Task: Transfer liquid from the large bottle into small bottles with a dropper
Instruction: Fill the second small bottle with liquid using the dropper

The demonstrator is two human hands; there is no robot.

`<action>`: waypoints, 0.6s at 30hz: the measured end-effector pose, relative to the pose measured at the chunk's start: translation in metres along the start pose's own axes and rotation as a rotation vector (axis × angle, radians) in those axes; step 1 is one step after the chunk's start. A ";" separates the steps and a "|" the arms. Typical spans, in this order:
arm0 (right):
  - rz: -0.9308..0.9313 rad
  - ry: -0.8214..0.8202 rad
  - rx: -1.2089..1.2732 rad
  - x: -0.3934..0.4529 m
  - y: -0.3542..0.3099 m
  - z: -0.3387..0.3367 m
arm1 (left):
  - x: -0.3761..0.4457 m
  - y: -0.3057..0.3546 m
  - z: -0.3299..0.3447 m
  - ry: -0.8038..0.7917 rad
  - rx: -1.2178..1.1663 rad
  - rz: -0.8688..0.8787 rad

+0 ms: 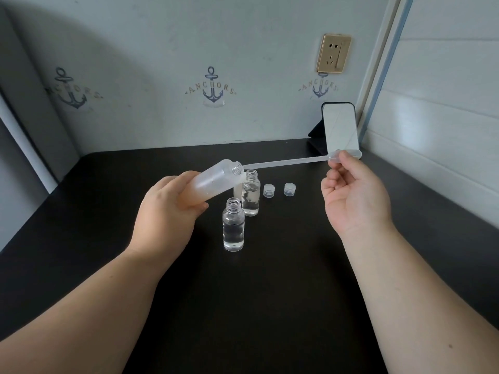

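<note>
My left hand grips the large frosted bottle and holds it tilted, its open mouth pointing right. My right hand pinches the bulb of a long clear dropper, which lies almost level with its tip at the large bottle's mouth. Two small clear bottles stand uncapped on the black table below: the near one about half full of clear liquid, the far one with some liquid at the bottom.
Two small translucent caps lie right of the far bottle. A small mirror on a black stand leans at the back right corner. Walls close the table behind and on the right.
</note>
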State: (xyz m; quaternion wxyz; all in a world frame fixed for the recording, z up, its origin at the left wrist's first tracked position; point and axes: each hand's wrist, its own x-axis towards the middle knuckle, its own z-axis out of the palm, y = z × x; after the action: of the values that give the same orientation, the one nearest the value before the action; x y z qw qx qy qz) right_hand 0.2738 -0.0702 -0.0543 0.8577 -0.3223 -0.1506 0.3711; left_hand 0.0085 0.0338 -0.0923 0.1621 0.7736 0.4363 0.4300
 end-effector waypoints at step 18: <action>-0.060 -0.408 -0.567 -0.024 0.034 0.012 | -0.001 0.001 0.009 -0.010 0.118 0.125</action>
State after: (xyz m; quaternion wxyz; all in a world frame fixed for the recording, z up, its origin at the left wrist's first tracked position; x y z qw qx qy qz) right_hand 0.2331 -0.0648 -0.0680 0.6967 -0.4623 -0.4256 0.3461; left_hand 0.0160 0.0333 -0.0968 0.0912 0.8096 0.4111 0.4090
